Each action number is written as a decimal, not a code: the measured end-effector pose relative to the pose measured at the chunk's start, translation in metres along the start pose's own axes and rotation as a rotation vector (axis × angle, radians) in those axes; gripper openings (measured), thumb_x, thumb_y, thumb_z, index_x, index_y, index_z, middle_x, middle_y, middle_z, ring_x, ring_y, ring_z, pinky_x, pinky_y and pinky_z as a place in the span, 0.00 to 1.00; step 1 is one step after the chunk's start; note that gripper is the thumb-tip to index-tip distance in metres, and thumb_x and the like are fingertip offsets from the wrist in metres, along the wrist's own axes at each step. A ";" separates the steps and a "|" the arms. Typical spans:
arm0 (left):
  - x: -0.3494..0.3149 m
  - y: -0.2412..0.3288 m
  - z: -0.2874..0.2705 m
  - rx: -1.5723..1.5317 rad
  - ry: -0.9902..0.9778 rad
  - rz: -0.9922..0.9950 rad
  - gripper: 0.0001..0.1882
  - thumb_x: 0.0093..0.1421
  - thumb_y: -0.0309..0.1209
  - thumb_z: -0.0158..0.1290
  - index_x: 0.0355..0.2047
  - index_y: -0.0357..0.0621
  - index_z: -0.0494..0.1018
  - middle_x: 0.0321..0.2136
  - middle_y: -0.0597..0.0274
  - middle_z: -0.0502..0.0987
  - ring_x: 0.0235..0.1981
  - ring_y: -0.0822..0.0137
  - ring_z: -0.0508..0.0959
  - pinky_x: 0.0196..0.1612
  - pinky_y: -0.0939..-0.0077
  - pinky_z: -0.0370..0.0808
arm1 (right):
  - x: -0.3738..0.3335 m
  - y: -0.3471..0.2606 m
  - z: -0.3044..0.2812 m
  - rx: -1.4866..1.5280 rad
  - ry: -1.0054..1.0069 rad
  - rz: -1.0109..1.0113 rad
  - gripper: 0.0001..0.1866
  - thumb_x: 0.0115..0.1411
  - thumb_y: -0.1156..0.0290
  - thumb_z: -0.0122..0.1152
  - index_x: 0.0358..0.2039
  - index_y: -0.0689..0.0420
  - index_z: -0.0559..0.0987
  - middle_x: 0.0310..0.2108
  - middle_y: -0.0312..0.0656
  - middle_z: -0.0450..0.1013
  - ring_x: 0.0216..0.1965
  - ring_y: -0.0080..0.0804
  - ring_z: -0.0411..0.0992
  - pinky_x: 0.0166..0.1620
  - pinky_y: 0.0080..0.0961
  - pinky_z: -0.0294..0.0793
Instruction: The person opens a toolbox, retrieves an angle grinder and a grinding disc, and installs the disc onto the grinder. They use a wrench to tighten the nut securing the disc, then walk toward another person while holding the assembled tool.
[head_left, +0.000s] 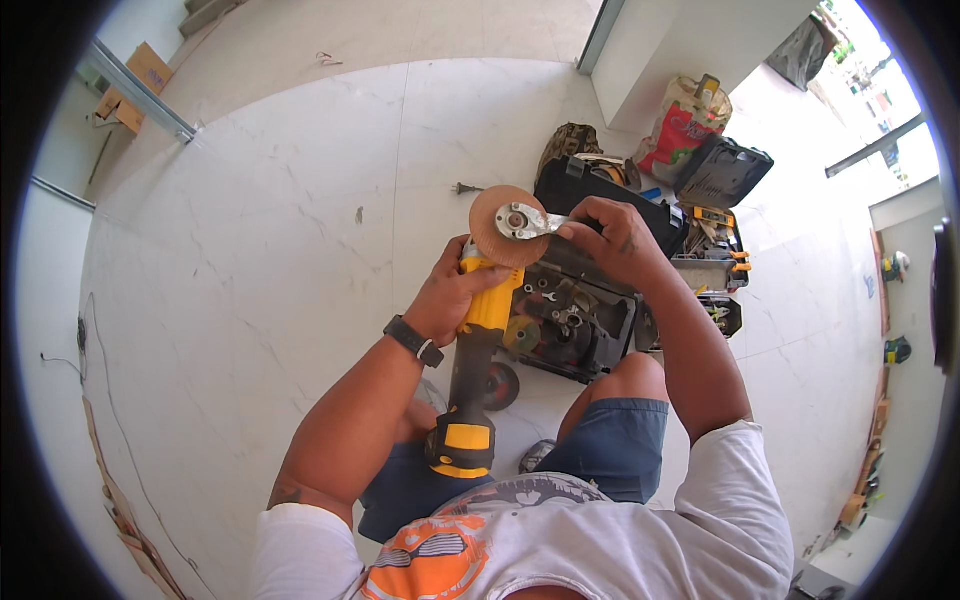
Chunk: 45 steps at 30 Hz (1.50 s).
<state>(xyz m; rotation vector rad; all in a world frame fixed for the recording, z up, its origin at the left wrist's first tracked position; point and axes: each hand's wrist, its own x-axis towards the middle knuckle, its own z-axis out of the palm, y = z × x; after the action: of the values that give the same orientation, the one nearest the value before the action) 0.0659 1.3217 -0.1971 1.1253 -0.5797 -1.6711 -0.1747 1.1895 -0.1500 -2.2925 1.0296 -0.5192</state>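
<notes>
My left hand (pixel 447 293) is wrapped round the front of a yellow and black cordless angle grinder (pixel 484 312). The tool stands upright in the picture, its battery end near my lap. A round brown disc (pixel 488 240) is fitted at its far end. My right hand (pixel 614 236) grips a metal spanner (pixel 543 226). The spanner's round end lies over the middle of the disc; whether it is seated on the nut I cannot tell. Below my right hand, an open black tool case (pixel 600 352) holds sockets, wrenches and other loose parts.
Further off lie an open black toolbox (pixel 585 185), another case of hand tools (pixel 712 235) and a red and white bag (pixel 685 130). A dark disc (pixel 502 386) is near my legs, a plug (pixel 466 188) beyond the grinder. A cable (pixel 115 400) runs along the left.
</notes>
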 end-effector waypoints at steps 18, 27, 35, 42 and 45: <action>0.012 -0.007 0.001 0.172 0.227 0.305 0.38 0.61 0.31 0.67 0.64 0.37 0.57 0.49 0.52 0.76 0.46 0.63 0.81 0.47 0.68 0.82 | -0.039 -0.064 0.036 0.411 0.127 0.469 0.17 0.72 0.61 0.61 0.52 0.60 0.77 0.32 0.41 0.76 0.33 0.23 0.73 0.38 0.25 0.74; 0.019 -0.013 0.002 0.428 0.411 0.427 0.38 0.57 0.35 0.71 0.60 0.32 0.62 0.51 0.47 0.74 0.50 0.57 0.79 0.53 0.64 0.78 | -0.046 -0.070 0.082 0.451 0.203 0.366 0.19 0.72 0.71 0.54 0.61 0.56 0.70 0.48 0.60 0.78 0.47 0.61 0.78 0.53 0.44 0.74; 0.020 -0.017 0.002 0.602 0.506 0.426 0.43 0.53 0.39 0.72 0.61 0.31 0.62 0.54 0.39 0.72 0.54 0.46 0.76 0.58 0.57 0.74 | -0.051 -0.093 0.102 0.429 0.248 0.369 0.22 0.72 0.73 0.55 0.65 0.57 0.67 0.30 0.45 0.73 0.31 0.33 0.72 0.39 0.32 0.73; 0.020 -0.016 0.001 0.716 0.570 0.513 0.44 0.52 0.39 0.72 0.62 0.33 0.62 0.55 0.40 0.70 0.56 0.44 0.74 0.59 0.55 0.73 | -0.047 -0.090 0.110 0.480 0.265 0.377 0.23 0.72 0.72 0.54 0.66 0.56 0.67 0.30 0.43 0.72 0.31 0.28 0.71 0.38 0.28 0.73; 0.020 -0.015 0.003 0.845 0.615 0.533 0.44 0.52 0.39 0.72 0.62 0.35 0.63 0.54 0.40 0.70 0.55 0.41 0.75 0.57 0.53 0.75 | -0.047 -0.092 0.127 0.564 0.305 0.453 0.23 0.74 0.71 0.53 0.67 0.56 0.66 0.31 0.41 0.72 0.32 0.25 0.70 0.38 0.26 0.73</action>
<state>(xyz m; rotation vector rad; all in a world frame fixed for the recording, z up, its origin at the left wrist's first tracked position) 0.0543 1.3094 -0.2158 1.7778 -1.0935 -0.5367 -0.0838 1.3187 -0.1942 -1.4615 1.2990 -0.8516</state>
